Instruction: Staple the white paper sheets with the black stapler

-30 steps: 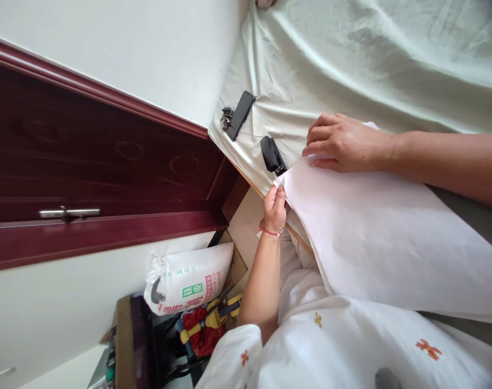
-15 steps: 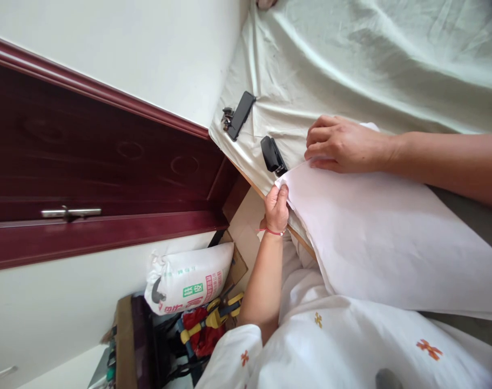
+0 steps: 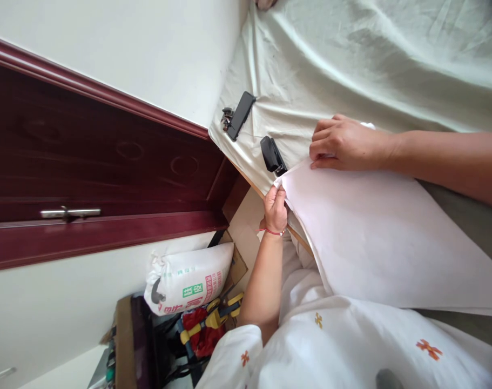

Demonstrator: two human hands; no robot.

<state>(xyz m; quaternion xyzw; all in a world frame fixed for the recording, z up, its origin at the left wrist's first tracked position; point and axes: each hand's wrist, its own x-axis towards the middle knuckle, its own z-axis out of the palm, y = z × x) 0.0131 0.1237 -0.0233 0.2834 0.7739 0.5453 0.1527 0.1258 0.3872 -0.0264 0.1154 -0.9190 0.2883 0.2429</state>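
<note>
Large white sheets of paper [image 3: 383,232] lie slanted across the bed edge and over my lap, with layered edges along the left side. My left hand [image 3: 275,208], wearing a red string bracelet, pinches their left corner between thumb and fingers. Along the upper edge, my right hand [image 3: 341,143] has its fingers bent over the paper, with the thumb on top; its fingertips are partly hidden. A black stapler [image 3: 273,155] rests on the sheet just beyond the left corner, close to the paper.
A black phone-like slab [image 3: 241,115] and a small dark metallic bunch [image 3: 227,116] lie on the pale green bedsheet [image 3: 330,59]. Left of the bed are a dark red door [image 3: 87,146], a white printed sack [image 3: 193,275] and a yellow-blue toy-like frame [image 3: 213,319].
My right hand has slid slightly right along the paper's upper edge. The paper's far right end has drawn in a little toward the left. My left hand keeps its pinch.
</note>
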